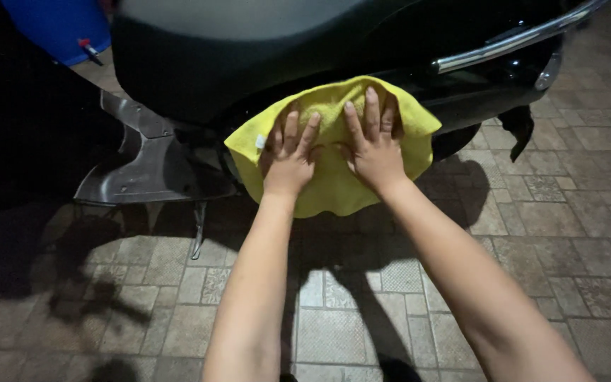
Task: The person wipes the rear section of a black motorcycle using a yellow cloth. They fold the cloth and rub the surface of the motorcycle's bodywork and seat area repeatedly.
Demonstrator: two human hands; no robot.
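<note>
Head view: both hands [330, 152] press flat yellow cloth [334, 180], long axis sideways, on scooter [263, 64].

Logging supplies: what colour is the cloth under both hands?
Yellow cloth, plain; clearest in the head view.

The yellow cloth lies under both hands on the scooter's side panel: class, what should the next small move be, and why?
Probably slide the yellow cloth sideways along the black side panel. Both the left hand and right hand press flat on it with spread fingers, so it covers just one patch of the panel.
</note>
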